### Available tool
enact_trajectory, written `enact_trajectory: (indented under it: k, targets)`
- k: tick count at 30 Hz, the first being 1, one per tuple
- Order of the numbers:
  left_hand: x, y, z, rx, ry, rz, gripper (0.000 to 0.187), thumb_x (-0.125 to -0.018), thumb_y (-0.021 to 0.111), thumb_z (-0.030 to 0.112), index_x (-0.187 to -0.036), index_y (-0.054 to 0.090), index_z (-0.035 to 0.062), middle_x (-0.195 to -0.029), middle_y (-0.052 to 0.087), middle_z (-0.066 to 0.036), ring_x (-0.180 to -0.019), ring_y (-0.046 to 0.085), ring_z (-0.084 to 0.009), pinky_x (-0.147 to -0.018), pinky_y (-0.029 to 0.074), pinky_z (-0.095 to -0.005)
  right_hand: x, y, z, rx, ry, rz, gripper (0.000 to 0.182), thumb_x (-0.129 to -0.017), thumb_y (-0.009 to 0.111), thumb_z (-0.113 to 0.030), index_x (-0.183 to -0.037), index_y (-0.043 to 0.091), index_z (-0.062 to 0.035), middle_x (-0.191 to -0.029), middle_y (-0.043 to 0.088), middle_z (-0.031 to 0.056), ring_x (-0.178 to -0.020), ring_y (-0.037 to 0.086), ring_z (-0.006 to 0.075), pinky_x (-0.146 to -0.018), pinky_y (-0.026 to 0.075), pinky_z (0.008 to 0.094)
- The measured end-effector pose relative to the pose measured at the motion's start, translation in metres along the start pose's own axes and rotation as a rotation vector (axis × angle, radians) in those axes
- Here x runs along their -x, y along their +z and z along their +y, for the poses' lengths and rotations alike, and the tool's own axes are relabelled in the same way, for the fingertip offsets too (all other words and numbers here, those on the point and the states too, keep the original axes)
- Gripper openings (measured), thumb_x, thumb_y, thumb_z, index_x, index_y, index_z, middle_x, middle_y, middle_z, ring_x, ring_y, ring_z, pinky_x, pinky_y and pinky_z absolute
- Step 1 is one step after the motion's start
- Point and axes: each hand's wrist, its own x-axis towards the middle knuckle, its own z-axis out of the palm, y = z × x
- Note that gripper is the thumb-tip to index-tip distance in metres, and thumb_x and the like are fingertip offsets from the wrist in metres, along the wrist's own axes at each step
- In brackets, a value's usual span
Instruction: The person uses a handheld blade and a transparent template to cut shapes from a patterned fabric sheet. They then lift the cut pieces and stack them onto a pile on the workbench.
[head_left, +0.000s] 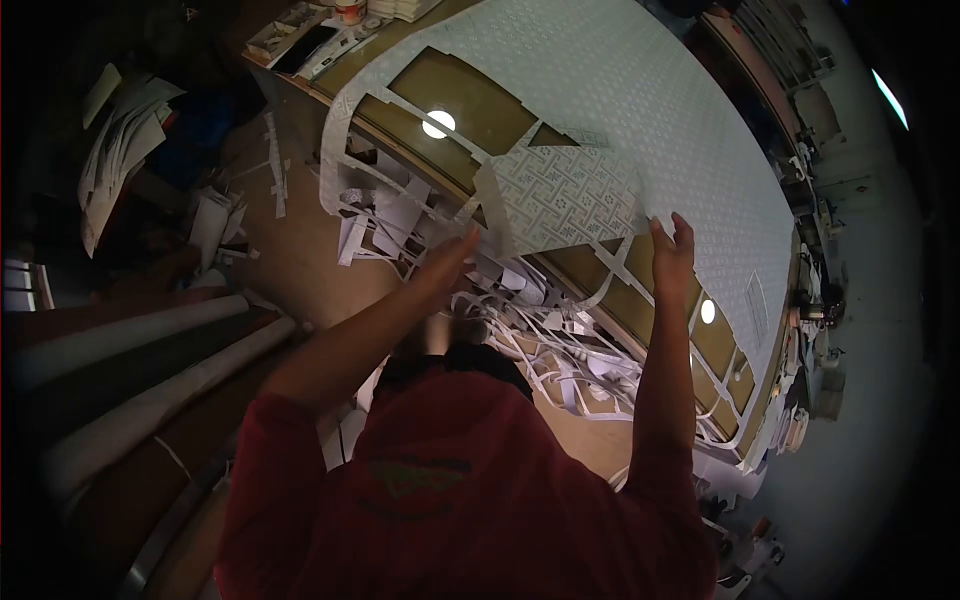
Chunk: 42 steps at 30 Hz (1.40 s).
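A cut piece of patterned pale material (565,198) lies or hovers over the near part of the big table, between my two hands. My left hand (455,262) is at its lower left edge; blur hides whether the fingers grip it. Close to the right corner of the piece, my right hand (674,248) is raised with its fingers apart and nothing visible between them. Beneath and beyond spreads a large pale patterned sheet (640,110) with cut-out openings that show the brown tabletop (470,90).
Tangled pale offcut strips (560,345) hang and lie below the table's near edge. Long rolls (130,340) are at the left, and stacked sheets (125,145) stand at the upper left. A box (285,35) sits at the table's far left corner.
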Motion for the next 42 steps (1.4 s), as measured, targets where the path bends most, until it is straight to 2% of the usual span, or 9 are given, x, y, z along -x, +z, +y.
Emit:
enact_trajectory:
  k: [3, 6, 8, 11, 15, 22, 29, 35, 42]
  targets:
    - [-0.011, -0.065, -0.064, -0.396, -0.097, -0.121, 0.075, -0.091, 0.066, 0.062, -0.139, 0.054, 0.0053, -0.116, 0.066, -0.012, -0.101, 0.063, -0.0256, -0.09, 0.051, -0.0394, 0.063, -0.011, 0.005, 0.048, -0.04, 0.013, 0.05, -0.09, 0.077, -0.021, -0.134, 0.059, -0.0034, -0.134, 0.059, 0.0161, -0.126, 0.056, 0.0303, -0.102, 0.046, 0.0423]
    - [0.023, -0.105, -0.106, -1.109, 0.024, -0.045, 0.066, -0.089, 0.072, 0.052, -0.13, 0.061, 0.0015, -0.119, 0.069, -0.02, -0.108, 0.067, -0.0289, -0.09, 0.054, -0.039, 0.105, -0.008, 0.015, -0.134, -0.055, -0.028, 0.044, -0.092, 0.074, -0.013, -0.133, 0.059, -0.0049, -0.131, 0.061, 0.0134, -0.121, 0.058, 0.0255, -0.097, 0.049, 0.0394]
    - [0.041, -0.139, -0.14, -1.148, 0.012, 0.032, 0.069, -0.087, 0.074, 0.052, -0.131, 0.061, 0.0003, -0.128, 0.066, -0.022, -0.117, 0.065, -0.0332, -0.094, 0.053, -0.042, 0.104, -0.008, 0.003, -0.206, -0.047, -0.016, 0.041, -0.092, 0.072, -0.01, -0.131, 0.06, -0.0052, -0.127, 0.062, 0.0121, -0.116, 0.06, 0.0234, -0.094, 0.05, 0.0378]
    - [0.068, -0.174, -0.153, -1.011, -0.108, 0.123, 0.072, -0.085, 0.074, 0.053, -0.134, 0.061, 0.0013, -0.128, 0.066, -0.022, -0.115, 0.065, -0.035, -0.099, 0.052, -0.043, 0.092, -0.008, -0.031, -0.212, 0.01, -0.09, 0.031, -0.094, 0.07, -0.007, -0.124, 0.062, -0.0054, -0.108, 0.065, 0.0048, -0.082, 0.061, 0.0126, -0.076, 0.051, 0.0284]
    - [0.063, -0.212, -0.144, -1.177, -0.05, 0.186, 0.067, -0.086, 0.076, 0.046, -0.133, 0.061, 0.0009, -0.123, 0.068, -0.022, -0.114, 0.066, -0.0311, -0.098, 0.053, -0.0416, 0.087, 0.018, -0.076, -0.364, -0.119, -0.177, 0.031, -0.093, 0.069, -0.004, -0.123, 0.062, -0.0045, -0.107, 0.066, 0.0043, -0.075, 0.058, 0.0086, -0.07, 0.049, 0.0255]
    - [0.044, -0.21, -0.056, -0.909, 0.023, 0.286, 0.07, -0.087, 0.076, 0.048, -0.135, 0.058, 0.0011, -0.12, 0.069, -0.02, -0.106, 0.07, -0.031, -0.094, 0.055, -0.0389, 0.107, 0.082, -0.199, -0.532, -0.251, -0.451, 0.034, -0.09, 0.07, 0.003, -0.123, 0.061, -0.0023, -0.107, 0.066, 0.0068, -0.069, 0.056, 0.0066, -0.059, 0.045, 0.0212]
    - [0.053, -0.287, 0.064, -0.682, 0.158, -0.087, 0.062, -0.091, 0.077, 0.038, -0.135, 0.057, -0.0003, -0.115, 0.069, -0.014, -0.105, 0.068, -0.0211, -0.091, 0.055, -0.035, 0.147, 0.22, -0.291, -0.279, -0.235, -0.478, 0.035, -0.089, 0.073, -0.004, -0.123, 0.062, -0.0042, -0.109, 0.067, 0.011, -0.085, 0.065, 0.0167, -0.071, 0.054, 0.0299]
    - [0.023, -0.335, 0.18, -0.559, 0.343, -0.163, 0.048, -0.098, 0.07, 0.025, -0.136, 0.055, 0.0002, -0.115, 0.068, -0.012, -0.104, 0.067, -0.0177, -0.09, 0.055, -0.0329, 0.138, 0.275, -0.306, -0.057, -0.256, -0.386, 0.039, -0.086, 0.077, -0.017, -0.119, 0.063, -0.0031, -0.106, 0.067, 0.0179, -0.095, 0.066, 0.0346, -0.086, 0.053, 0.0434]
    - [0.0, -0.3, 0.317, -0.153, 0.391, -0.116, 0.036, -0.102, 0.062, 0.019, -0.134, 0.056, 0.0033, -0.112, 0.07, -0.01, -0.097, 0.069, -0.017, -0.086, 0.058, -0.0328, 0.1, 0.318, -0.26, 0.209, -0.118, -0.541, 0.029, -0.088, 0.074, -0.034, -0.083, 0.068, -0.0063, -0.08, 0.07, 0.0184, -0.078, 0.068, 0.0402, -0.068, 0.053, 0.0502]
